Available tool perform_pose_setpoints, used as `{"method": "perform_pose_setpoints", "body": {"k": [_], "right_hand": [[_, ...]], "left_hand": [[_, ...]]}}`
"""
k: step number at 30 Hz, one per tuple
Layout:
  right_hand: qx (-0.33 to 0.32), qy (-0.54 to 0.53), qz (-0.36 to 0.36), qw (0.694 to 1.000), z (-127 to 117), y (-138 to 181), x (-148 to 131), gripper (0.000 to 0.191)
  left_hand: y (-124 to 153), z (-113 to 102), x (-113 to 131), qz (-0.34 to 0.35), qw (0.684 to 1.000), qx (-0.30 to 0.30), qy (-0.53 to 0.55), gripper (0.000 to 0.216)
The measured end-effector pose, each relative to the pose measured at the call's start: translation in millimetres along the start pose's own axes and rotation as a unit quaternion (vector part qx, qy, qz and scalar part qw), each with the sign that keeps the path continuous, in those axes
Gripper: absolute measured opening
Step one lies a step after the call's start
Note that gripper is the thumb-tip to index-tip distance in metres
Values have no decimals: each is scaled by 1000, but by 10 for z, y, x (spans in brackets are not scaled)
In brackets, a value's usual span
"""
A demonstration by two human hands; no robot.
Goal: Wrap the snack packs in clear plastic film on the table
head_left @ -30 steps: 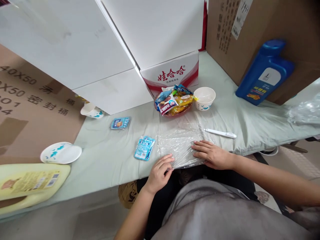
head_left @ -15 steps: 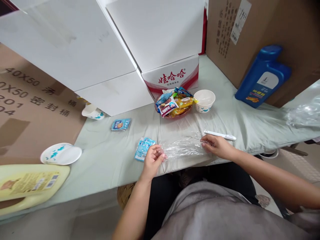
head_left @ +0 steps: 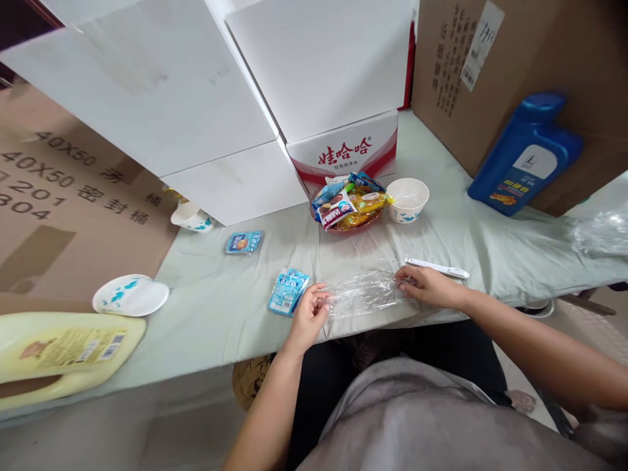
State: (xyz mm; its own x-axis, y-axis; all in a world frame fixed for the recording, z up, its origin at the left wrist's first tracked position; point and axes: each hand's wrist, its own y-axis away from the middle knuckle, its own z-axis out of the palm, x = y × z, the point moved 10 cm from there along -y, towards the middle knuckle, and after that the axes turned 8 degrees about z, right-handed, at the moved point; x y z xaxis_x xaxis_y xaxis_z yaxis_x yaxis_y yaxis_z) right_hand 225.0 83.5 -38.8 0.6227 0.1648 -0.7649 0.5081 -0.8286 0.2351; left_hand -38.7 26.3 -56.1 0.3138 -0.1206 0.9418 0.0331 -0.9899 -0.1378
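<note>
A clear sheet of plastic wrap (head_left: pixel 366 291) lies folded on the pale green tablecloth (head_left: pixel 220 320) near the front edge. My left hand (head_left: pixel 310 315) pinches its left end with closed fingers. My right hand (head_left: pixel 428 286) pinches its right end. A blue snack packet (head_left: pixel 288 292) lies just left of my left hand. A white pen-like tool (head_left: pixel 437 268) rests just beyond my right hand.
A red bowl of snack packets (head_left: pixel 347 209) and a white paper bowl (head_left: pixel 408 199) stand behind the wrap. Another blue packet (head_left: pixel 244 242), a paper cup (head_left: pixel 191 217), a paper plate (head_left: pixel 130 296), a yellow jug (head_left: pixel 59 353), a blue jug (head_left: pixel 527 154) and large boxes (head_left: pixel 314 72) surround the area.
The wrap was lying flat under both my palms; now it is folded into a narrower strip, and both hands have moved up and pinch its ends.
</note>
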Motion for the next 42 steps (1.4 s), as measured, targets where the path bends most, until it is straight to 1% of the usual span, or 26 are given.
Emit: {"method": "perform_pose_setpoints", "body": {"k": [1, 3, 5, 6, 8, 10, 13, 15, 16, 17, 19, 20, 21, 23, 25, 29, 31, 33, 36, 40, 42], "right_hand": [[4, -15, 14, 1000, -1, -12, 21, 21], [4, -36, 38, 999, 9, -26, 47, 25], [6, -25, 39, 999, 10, -24, 26, 27], [11, -7, 33, 999, 4, -17, 0, 27], [36, 46, 2, 998, -28, 13, -88, 28], [78, 105, -54, 990, -65, 69, -235, 32], [131, 183, -136, 965, -51, 167, -465, 55], [159, 223, -170, 947, -15, 198, -580, 68], [174, 238, -181, 938, -1, 200, -623, 68], [187, 247, -187, 932, 9, 191, -653, 62], [204, 250, -182, 929, 18, 138, -660, 39], [206, 242, -169, 933, 15, 98, -633, 29], [203, 227, -151, 940, 7, 55, -590, 25], [188, 186, -116, 957, -13, -12, -497, 28], [164, 144, -90, 972, -25, -44, -424, 29], [90, 88, -31, 992, 17, -68, -274, 25], [65, 73, -2, 995, 45, -74, -188, 25], [56, 73, 20, 996, 60, -82, -109, 25], [49, 79, 44, 995, 86, -99, -17, 26], [44, 64, 45, 996, 94, -110, 23, 27], [38, 53, 28, 998, 94, -104, 23, 27]], "left_hand": [[-1, 19, 22, -2, 1000, -12, -11, 46], [-11, 63, 86, 0, 998, -38, -43, 47], [-32, 98, 172, 17, 995, -54, -83, 41], [-46, 111, 213, 28, 993, -56, -100, 34], [-71, 134, 260, 41, 991, -53, -117, 18], [-86, 165, 244, 33, 993, -51, -99, 13], [-78, 287, 178, 5, 996, -81, -20, 17], [-65, 383, 165, -8, 993, -111, 33, 19], [-61, 423, 167, -15, 991, -123, 52, 21], [-60, 453, 174, -21, 989, -132, 68, 22], [-72, 488, 204, -25, 985, -142, 92, 25], [-82, 494, 223, -22, 984, -144, 103, 26], [-92, 494, 240, -18, 983, -144, 113, 27], [-105, 487, 245, -16, 980, -145, 137, 26], [-104, 472, 197, -31, 975, -143, 167, 26], [-100, 388, 55, -76, 966, -102, 224, 42], [-99, 351, 12, -92, 963, -84, 239, 45], [-102, 325, -10, -100, 958, -73, 258, 42], [-105, 308, -57, -118, 940, -63, 313, 41], [-108, 285, -174, -154, 910, -47, 382, 41], [-111, 272, -220, -167, 904, -38, 392, 40]]}}
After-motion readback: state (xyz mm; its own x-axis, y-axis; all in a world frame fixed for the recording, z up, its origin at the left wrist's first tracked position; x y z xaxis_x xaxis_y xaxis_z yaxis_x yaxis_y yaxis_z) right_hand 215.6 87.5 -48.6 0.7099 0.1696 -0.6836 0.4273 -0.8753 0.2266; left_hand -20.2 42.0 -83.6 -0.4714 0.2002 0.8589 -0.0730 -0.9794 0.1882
